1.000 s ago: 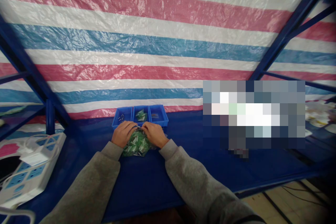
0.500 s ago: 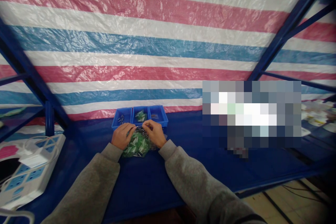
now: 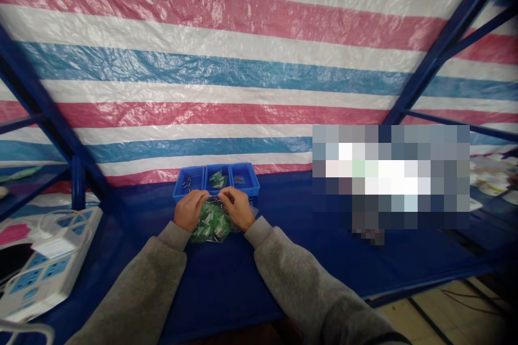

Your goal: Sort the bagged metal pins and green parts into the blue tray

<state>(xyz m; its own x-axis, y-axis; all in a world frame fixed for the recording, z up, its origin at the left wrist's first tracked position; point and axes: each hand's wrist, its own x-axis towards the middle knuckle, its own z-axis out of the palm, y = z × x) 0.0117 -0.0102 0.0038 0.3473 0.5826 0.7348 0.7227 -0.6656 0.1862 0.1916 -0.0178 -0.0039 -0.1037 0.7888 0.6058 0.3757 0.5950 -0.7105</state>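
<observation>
My left hand [image 3: 190, 209] and my right hand [image 3: 239, 207] rest on the blue table, both with fingers curled and pinched at the top of a clear plastic bag [image 3: 212, 225] full of small green parts. The bag lies between the two hands. Just behind them stand three small blue bins [image 3: 246, 175] side by side: the left one holds small dark metal pieces, the middle one green parts, the right one a few small items.
A white power strip [image 3: 38, 272] with cables lies at the left table edge. A blurred-out patch covers things at the right. A striped red, white and blue tarp [image 3: 226, 81] hangs behind, with blue shelf posts [image 3: 76, 183] on both sides.
My right hand, lifted slightly half a second ago, has come back down to the bag's top. Both hands stay close together on the bag.
</observation>
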